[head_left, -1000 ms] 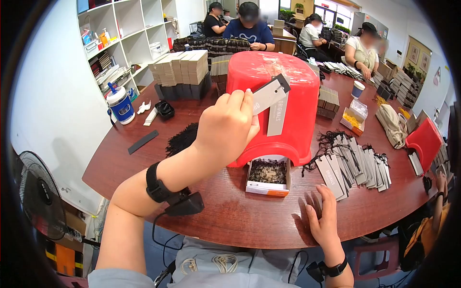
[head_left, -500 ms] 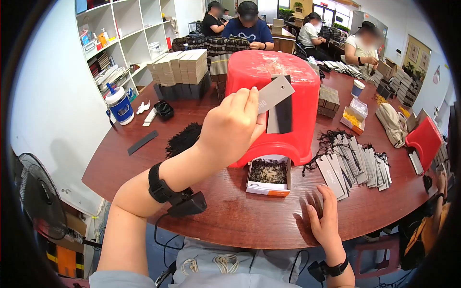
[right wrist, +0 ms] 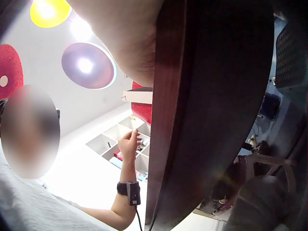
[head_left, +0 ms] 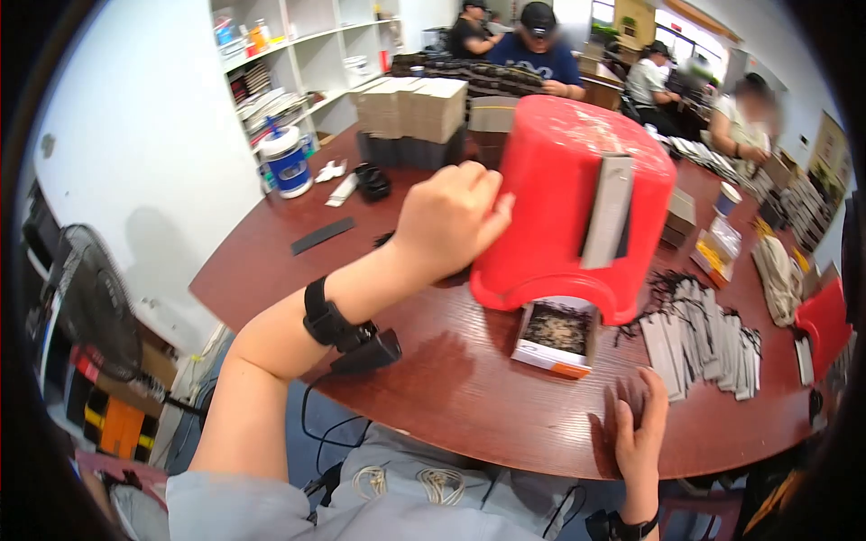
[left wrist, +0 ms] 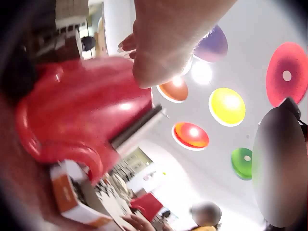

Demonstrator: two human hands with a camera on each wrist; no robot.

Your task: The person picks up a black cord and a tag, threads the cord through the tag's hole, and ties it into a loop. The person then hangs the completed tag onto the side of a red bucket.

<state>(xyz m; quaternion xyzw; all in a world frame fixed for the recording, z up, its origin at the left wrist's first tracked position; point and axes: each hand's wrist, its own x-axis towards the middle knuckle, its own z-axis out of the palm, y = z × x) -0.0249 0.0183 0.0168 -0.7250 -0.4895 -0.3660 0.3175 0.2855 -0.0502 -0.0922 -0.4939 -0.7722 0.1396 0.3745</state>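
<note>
My left hand is raised beside the upturned red stool, its fingers loosely bent with nothing visible in them. Against the stool's side stands a pale grey tag, a dark piece partly behind it. In the left wrist view, that tag sticks out from the stool, below the fingers. My right hand lies at the table's front edge, fingers apart, holding nothing. Nearest to it are strung grey tags and a small box of black cords.
Stacked cards stand at the back left, by a blue-and-white jug. A dark strip lies on the table. Yellow items in a box and a cloth bag are on the right. People sit behind.
My left hand has let go of the grey tag, which now rests against the stool, and moved left of it. The head view has turned left. My right hand keeps its place.
</note>
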